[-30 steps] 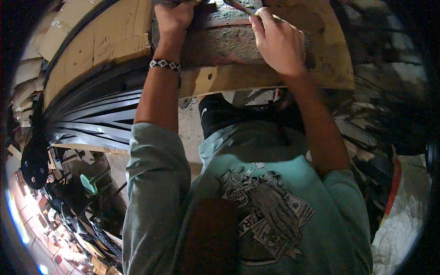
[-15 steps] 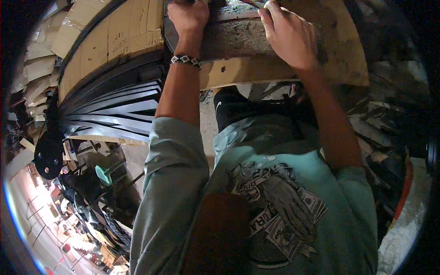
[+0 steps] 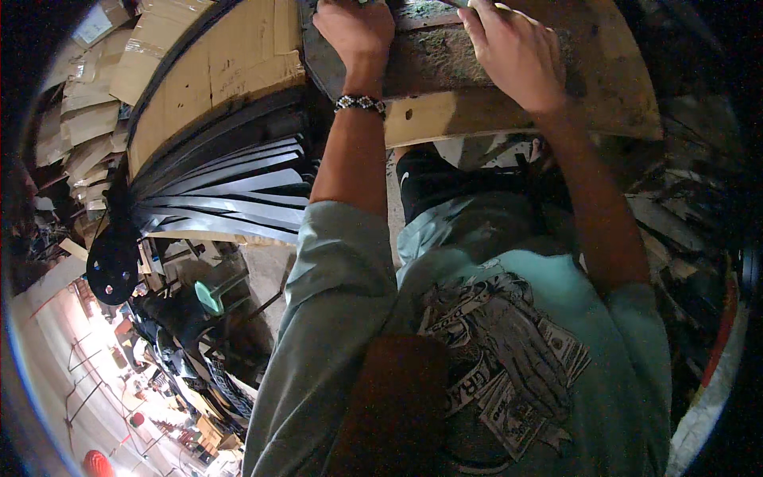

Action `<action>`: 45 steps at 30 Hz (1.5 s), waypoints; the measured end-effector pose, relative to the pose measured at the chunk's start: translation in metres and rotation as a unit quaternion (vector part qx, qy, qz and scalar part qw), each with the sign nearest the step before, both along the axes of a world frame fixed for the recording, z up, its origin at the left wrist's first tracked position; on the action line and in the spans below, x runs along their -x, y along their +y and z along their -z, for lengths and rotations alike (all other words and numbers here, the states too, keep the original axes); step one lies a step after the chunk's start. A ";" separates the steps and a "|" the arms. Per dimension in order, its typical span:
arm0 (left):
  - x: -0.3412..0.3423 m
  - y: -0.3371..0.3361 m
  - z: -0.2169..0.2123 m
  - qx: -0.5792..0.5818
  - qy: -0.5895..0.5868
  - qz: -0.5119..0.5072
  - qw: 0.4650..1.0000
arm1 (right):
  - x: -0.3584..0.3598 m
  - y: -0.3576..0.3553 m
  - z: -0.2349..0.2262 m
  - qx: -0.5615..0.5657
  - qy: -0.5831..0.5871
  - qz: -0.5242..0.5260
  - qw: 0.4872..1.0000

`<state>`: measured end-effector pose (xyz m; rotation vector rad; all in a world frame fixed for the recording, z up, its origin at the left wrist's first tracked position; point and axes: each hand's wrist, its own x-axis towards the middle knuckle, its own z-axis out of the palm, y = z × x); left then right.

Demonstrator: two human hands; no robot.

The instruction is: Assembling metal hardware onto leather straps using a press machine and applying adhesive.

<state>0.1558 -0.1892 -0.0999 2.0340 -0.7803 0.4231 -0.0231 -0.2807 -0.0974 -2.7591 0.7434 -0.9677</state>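
Note:
My left hand [image 3: 356, 36] is closed at the upper edge, above the left part of a dark, dusty work board [image 3: 445, 67]. What its curled fingers hold is cut off by the edge of the picture. My right hand [image 3: 520, 63] is over the board's right side, its thumb and fingers closed around a thin, dark, stick-like tool [image 3: 455, 2]. Only a short length of that tool shows, pointing toward the left hand. Greenish bits lie on the board between the two hands.
Cardboard [image 3: 477, 118] covers the bench around the board. Fanned black strips [image 3: 230, 187] lie to the left, beside a cardboard sheet [image 3: 214, 87]. Stacked cardboard [image 3: 87, 131] stands farther left. A green stool [image 3: 209, 298] is on the floor at lower left.
The whole view has shifted, so the bench and strips appear farther right. My left hand has moved slightly right over the board; both hands stay closed.

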 end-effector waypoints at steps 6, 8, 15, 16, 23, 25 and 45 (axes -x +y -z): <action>0.000 -0.004 0.005 0.023 -0.086 0.015 0.996 | 0.001 0.001 -0.006 0.004 0.012 -0.031 0.999; -0.006 -0.002 0.012 -0.033 -0.209 -0.001 0.977 | 0.001 0.000 -0.010 -0.030 0.018 -0.059 0.998; -0.006 -0.002 0.014 -0.125 -0.226 0.004 0.966 | -0.009 -0.008 0.015 0.038 -0.048 -0.043 0.997; -0.006 0.000 0.011 -0.130 -0.265 0.006 0.955 | -0.009 -0.007 0.013 0.040 -0.048 -0.042 0.997; -0.005 0.007 0.008 -0.120 -0.291 0.025 0.949 | -0.010 -0.002 0.022 0.108 -0.060 -0.017 0.992; -0.001 0.008 0.003 -0.102 -0.310 0.020 0.945 | -0.012 0.004 0.024 0.168 -0.112 0.022 0.979; 0.058 0.108 -0.083 -0.007 -0.095 0.083 0.992 | -0.009 -0.001 0.013 0.024 -0.041 -0.035 0.998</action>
